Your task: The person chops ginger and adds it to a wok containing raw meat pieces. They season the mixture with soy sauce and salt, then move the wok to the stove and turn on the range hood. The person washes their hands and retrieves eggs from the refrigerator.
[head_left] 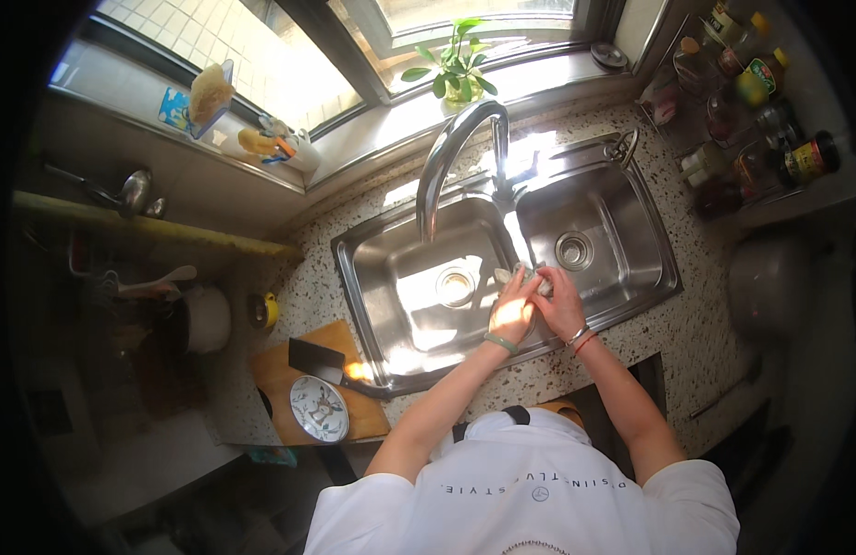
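Note:
Above the divider of a steel double-bowl sink (359,319), my two hands meet, fingertips close together. A small pale, whitish thing (504,277) shows at the fingers of my left hand (512,313); its kind is too small to tell. My right hand (563,305) has its fingers bent and closed against the left fingertips, with a bit of something pale between the two hands. The fingers hide most of what they hold. A tall curved chrome faucet (435,166) arches over the left bowl, and no water is seen running from it.
Left of the sink, a wooden cutting board (354,413) carries a cleaver (317,360) and a patterned white lidded dish or plate (320,408). A potted plant (459,79) stands on the windowsill. Bottles (807,159) crowd a rack at the right; a pot (206,319) sits left.

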Motion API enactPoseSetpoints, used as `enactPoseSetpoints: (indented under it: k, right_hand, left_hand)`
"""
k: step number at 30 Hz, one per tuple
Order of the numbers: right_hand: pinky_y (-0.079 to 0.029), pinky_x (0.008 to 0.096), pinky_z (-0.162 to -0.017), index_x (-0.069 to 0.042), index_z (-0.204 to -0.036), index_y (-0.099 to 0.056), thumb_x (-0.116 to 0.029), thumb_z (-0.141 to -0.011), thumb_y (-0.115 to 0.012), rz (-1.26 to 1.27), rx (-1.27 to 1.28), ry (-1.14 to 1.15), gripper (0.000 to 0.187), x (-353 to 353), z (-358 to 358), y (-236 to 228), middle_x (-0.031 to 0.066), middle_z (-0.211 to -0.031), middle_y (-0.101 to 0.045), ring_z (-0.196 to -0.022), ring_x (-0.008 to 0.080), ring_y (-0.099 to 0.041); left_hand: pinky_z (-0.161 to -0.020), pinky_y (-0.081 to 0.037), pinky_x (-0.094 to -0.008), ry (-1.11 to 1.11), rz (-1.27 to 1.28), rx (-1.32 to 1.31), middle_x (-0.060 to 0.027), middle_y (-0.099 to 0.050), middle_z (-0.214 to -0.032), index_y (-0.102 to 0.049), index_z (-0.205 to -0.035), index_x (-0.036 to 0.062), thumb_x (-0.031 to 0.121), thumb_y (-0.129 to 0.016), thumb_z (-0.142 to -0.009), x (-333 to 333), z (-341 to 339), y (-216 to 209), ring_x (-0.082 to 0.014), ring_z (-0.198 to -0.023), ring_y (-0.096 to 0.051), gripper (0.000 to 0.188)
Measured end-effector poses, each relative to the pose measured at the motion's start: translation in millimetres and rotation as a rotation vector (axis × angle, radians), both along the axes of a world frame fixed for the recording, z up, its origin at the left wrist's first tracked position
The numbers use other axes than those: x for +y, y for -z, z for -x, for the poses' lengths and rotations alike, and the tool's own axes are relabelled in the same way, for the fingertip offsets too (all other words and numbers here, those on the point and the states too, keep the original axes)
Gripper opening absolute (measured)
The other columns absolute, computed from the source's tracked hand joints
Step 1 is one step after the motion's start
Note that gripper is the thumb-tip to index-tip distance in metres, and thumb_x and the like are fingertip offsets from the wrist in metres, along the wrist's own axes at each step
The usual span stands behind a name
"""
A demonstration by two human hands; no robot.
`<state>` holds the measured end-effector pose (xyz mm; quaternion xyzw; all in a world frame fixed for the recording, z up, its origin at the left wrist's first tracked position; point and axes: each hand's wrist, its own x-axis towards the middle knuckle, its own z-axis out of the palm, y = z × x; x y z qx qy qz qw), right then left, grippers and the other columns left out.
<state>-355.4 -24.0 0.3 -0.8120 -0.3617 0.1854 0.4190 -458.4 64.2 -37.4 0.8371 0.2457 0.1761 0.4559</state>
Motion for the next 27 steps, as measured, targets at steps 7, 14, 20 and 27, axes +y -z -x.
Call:
enactPoseSetpoints:
  k: [7, 14, 20, 27]
  right_hand:
    - [-0.046, 0.0343, -0.083, -0.002, -0.103, -0.054, -0.006, -0.073, -0.069, -0.037, 0.153, 0.171, 0.034, 20.4, -7.1, 58.2, 0.0135, -0.099, -0.059, -0.094, 0.0273, -0.058]
    - [-0.049, 0.0358, -0.078, -0.002, -0.100, -0.055, -0.017, -0.074, -0.073, -0.036, 0.252, 0.214, 0.035, 100.8, -73.6, 64.1, 0.0138, -0.093, -0.062, -0.088, 0.0267, -0.062]
    - [-0.047, 0.0243, -0.079, -0.002, -0.121, -0.049, -0.012, -0.087, -0.063, -0.549, 0.917, 0.288, 0.038, 94.2, -76.4, 47.2, 0.0037, -0.111, -0.057, -0.089, 0.0118, -0.057]
    - [-0.049, 0.0324, -0.082, 0.000, -0.114, -0.055, -0.003, -0.084, -0.060, -0.175, 0.298, 0.530, 0.031, 77.5, -119.6, 32.0, 0.0094, -0.103, -0.063, -0.092, 0.0223, -0.063]
  left_hand:
    - [-0.103, -0.038, -0.0384, 0.038, 0.007, 0.071, -0.0128, -0.045, -0.138, -0.059, -0.124, 0.0193, -0.002, -0.063, -0.074, 19.5, -13.9, 23.7, -0.0334, -0.124, -0.044, 0.054]
    - [-0.090, -0.046, -0.0387, -0.197, -0.195, 0.075, -0.0165, -0.056, -0.122, -0.069, -0.101, 0.0090, 0.009, -0.068, -0.071, 97.3, -82.3, 23.0, -0.0333, -0.100, -0.059, 0.030]
    - [-0.074, -0.050, -0.0267, -0.277, 0.202, -0.184, -0.0095, -0.062, -0.107, -0.060, -0.112, 0.0038, 0.003, -0.067, -0.077, 77.2, -108.0, 1.6, -0.0184, -0.090, -0.062, 0.036]
    - [-0.096, -0.044, -0.0354, -0.074, 0.046, -0.131, -0.0168, -0.051, -0.132, -0.050, -0.129, 0.0055, 0.000, -0.060, -0.080, 36.3, -118.8, -21.4, -0.0303, -0.119, -0.052, 0.050]
